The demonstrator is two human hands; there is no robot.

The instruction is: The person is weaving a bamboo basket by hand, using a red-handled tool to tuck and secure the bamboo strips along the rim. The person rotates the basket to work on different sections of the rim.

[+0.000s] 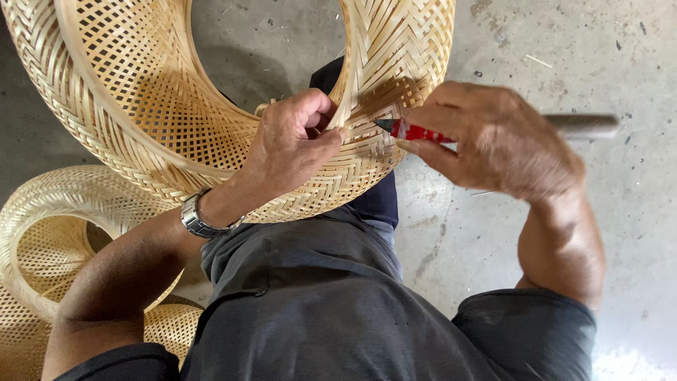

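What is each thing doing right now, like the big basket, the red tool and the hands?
Big woven basket: unfinished, resting on the lap, loose strips at its rim.
Red-handled tool: held level, tip at the basket's rim.
Left hand: closed, pinching a strip.
Right hand: closed around the tool.
Smaller baskets: lying on the floor.

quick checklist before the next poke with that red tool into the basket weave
1. Left hand pinches a loose bamboo strip at the rim: ok.
2. Right hand grips the red-handled tool: ok.
3. Tool tip points at the weave beside the left thumb, very close to it: not ok.
4. Woven bamboo basket rests against the lap, steadied by the left hand: ok.
5. Tip sharpness: cannot tell.
6. Spare baskets sit on the floor at the left, apart from the hands: ok.
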